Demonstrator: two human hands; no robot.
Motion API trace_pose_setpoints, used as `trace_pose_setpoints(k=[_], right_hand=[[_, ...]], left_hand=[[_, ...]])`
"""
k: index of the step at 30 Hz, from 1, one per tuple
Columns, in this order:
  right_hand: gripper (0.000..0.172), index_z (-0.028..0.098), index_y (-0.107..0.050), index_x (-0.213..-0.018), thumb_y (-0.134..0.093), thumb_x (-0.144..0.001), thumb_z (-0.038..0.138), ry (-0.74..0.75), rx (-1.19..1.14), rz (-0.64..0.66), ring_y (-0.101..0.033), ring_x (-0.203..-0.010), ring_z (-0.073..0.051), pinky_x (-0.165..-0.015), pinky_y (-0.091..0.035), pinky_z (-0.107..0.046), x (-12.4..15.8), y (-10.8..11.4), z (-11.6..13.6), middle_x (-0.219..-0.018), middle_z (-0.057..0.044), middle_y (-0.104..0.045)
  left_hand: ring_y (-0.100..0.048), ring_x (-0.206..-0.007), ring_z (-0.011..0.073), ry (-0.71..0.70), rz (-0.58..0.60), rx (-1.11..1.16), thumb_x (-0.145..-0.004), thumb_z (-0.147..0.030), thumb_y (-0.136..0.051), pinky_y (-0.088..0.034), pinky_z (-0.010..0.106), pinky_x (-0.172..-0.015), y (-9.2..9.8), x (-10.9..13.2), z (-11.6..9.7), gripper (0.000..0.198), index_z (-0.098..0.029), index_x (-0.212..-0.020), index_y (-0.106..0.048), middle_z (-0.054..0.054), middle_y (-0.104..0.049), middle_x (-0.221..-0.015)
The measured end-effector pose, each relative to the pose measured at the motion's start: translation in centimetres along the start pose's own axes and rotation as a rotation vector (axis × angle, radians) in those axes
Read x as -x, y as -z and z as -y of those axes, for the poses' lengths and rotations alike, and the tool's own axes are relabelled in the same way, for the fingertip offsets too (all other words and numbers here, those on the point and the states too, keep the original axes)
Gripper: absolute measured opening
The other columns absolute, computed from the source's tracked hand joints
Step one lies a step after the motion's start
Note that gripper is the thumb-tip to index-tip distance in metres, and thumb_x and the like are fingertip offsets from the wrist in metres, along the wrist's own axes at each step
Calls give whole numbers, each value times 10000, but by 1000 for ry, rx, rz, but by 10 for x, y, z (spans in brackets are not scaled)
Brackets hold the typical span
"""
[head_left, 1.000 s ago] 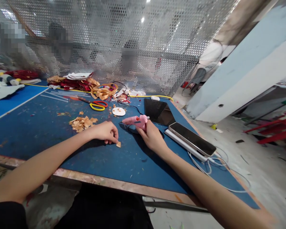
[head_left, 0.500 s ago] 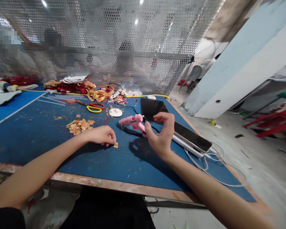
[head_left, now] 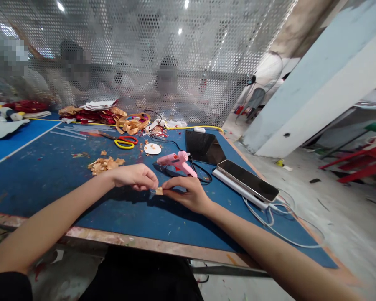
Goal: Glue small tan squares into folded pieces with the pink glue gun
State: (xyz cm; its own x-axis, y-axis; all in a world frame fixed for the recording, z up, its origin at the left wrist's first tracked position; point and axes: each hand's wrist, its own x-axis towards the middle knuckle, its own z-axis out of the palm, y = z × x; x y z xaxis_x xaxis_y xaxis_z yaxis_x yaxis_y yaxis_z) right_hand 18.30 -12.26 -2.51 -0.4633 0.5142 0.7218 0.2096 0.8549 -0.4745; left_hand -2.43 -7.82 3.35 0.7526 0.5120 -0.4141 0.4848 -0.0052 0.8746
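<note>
Pinched tight between fingertips of left hand point(head_left: 137, 176) and right hand point(head_left: 188, 193): a small tan scrap point(head_left: 159, 191), low on the blue table point(head_left: 50, 179), near its middle. Just beyond, on the far side, a pink glue gun point(head_left: 177, 161), lying loose. Further left, a heap of tan scraps point(head_left: 105, 164).

**Wearer's body: dress and cover**

Left hand point(head_left: 136, 176) and right hand point(head_left: 188, 194): both bare, nothing worn that shows at this resolution. Left forearm point(head_left: 65, 213) and right forearm point(head_left: 269, 246): unsleeved along the whole visible length. Black sleeve point(head_left: 6, 286) at the lower left corner, over the left upper arm — plain dark fabric, its hem running across the arm; any marking too dim to read. Black garment point(head_left: 138, 274) at lower centre — matte and plain; shirt or trousers cannot be told.
</note>
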Motion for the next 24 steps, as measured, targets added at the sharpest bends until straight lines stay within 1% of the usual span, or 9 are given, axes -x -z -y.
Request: trace_pose_setpoints(k=[5, 10, 15, 21, 24], right_hand=[[58, 216, -695, -857, -642, -867, 238, 8, -24, -38, -699, -621, -141, -575, -554, -212, 0, -3, 4, -738, -16, -750], [130, 217, -711, -869, -587, -900, 241, -11, -33, 11, -721, -688, -158, -639, -572, -234, 0, -3, 4, -780, -37, -762], [148, 209, -688, -868, -557, -917, 256, -59, -7, 30, -707, -695, -158, -630, -563, -242, 0, 0, 5, -779, -48, -748], [109, 205, -642, -852, -556, -917, 214, 12, -8, 20, -678, -762, -159, -692, -558, -276, -5, 1, 7, -807, -55, -719], [92, 203, -623, -839, -564, -904, 178, 20, 13, -2, -660, -747, -153, -687, -548, -271, -6, 2, 8, -784, -46, -700]], left_hand=[[-303, -394, 42, 1, -6, 16, -649, -411, -693, -179, 161, -366, 1, 0, 1, 292, -137, -684, -596, -62, -442, -453], [-307, -396, 41, -2, -7, 25, -649, -408, -701, -180, 157, -370, 1, 0, 2, 293, -133, -687, -607, -58, -447, -455], [-311, -396, 40, -15, -18, 43, -648, -392, -695, -179, 154, -369, 0, -1, 2, 276, -136, -679, -598, -61, -449, -453], [-326, -390, 37, -31, -35, 70, -643, -377, -710, -188, 152, -365, 0, -1, 1, 271, -134, -669, -593, -66, -449, -446], [-380, -391, 39, -43, -63, 89, -657, -386, -719, -223, 148, -375, 0, -1, 1, 287, -135, -707, -590, -64, -477, -477]])
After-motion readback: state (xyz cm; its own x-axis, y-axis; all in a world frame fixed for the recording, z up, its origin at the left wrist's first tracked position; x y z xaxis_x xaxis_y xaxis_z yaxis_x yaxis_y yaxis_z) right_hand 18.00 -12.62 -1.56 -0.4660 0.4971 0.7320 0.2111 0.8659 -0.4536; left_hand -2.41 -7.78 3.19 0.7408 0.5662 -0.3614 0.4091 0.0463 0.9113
